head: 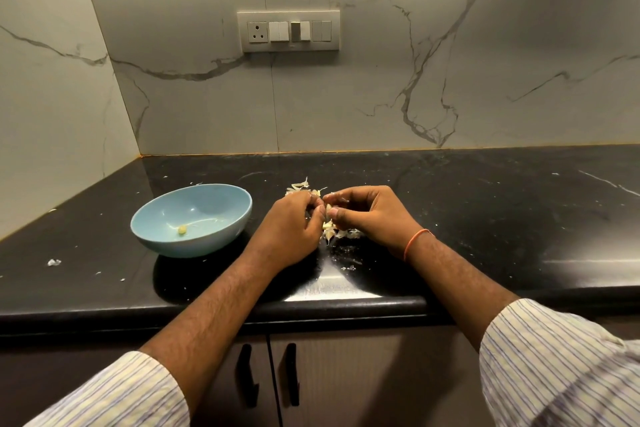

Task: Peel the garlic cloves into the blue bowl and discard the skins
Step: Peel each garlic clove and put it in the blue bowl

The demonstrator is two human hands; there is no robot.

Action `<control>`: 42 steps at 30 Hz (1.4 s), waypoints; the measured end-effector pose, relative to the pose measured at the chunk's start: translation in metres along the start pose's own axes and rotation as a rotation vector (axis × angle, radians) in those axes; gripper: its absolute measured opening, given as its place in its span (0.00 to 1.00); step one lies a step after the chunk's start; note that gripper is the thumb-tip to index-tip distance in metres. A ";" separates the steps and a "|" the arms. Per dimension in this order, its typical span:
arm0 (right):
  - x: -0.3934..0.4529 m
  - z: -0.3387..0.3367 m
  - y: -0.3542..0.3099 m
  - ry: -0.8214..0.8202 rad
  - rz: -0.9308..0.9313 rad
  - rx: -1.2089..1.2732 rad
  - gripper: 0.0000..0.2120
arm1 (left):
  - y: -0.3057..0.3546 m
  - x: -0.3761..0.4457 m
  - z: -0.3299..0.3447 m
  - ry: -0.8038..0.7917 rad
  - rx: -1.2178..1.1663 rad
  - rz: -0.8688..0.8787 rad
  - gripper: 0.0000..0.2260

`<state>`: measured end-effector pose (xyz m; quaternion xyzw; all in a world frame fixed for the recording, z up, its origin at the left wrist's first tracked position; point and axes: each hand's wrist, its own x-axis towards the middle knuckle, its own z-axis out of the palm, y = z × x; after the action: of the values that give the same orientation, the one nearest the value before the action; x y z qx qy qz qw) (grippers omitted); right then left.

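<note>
A: Garlic clove, small, pale, partly skinned [327,210]: pinched between fingertips of left hand [294,218] and right hand [367,213], above black glossy stone tabletop [485,218], just right of round light-blue bowl [221,218]. Each grip curled tight around the clove; peeling in progress.

B: Count in bowl?

A: One peeled yellowish clove [182,229] on the bowl floor, plus a thin pale strand, possibly skin. Nothing more visible inside.

B: Skins?

A: Heap of papery white garlic skins [304,185] on tabletop behind and beneath the hands; stray flakes scattered toward the left edge. None discarded yet.

B: Remaining?

A: Judged early. Unpeeled cloves possibly within the heap; cannot tell. Still to do: finish current clove, drop into bowl, clear skins.
</note>
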<state>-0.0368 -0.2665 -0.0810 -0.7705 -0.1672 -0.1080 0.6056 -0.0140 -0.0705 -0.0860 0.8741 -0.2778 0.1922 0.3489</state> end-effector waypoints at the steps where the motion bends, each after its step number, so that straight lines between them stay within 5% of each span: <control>1: 0.001 0.000 0.000 0.004 0.001 0.005 0.14 | -0.002 0.001 0.000 0.023 -0.020 -0.003 0.02; 14: 0.002 0.000 0.001 0.069 -0.006 -0.006 0.11 | -0.010 0.001 -0.007 0.050 -0.273 -0.039 0.06; 42: -0.001 -0.002 -0.002 0.052 -0.011 0.004 0.09 | -0.006 -0.001 -0.009 0.032 -0.337 -0.110 0.02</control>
<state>-0.0383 -0.2677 -0.0789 -0.7654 -0.1557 -0.1312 0.6105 -0.0124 -0.0603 -0.0830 0.8140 -0.2522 0.1375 0.5049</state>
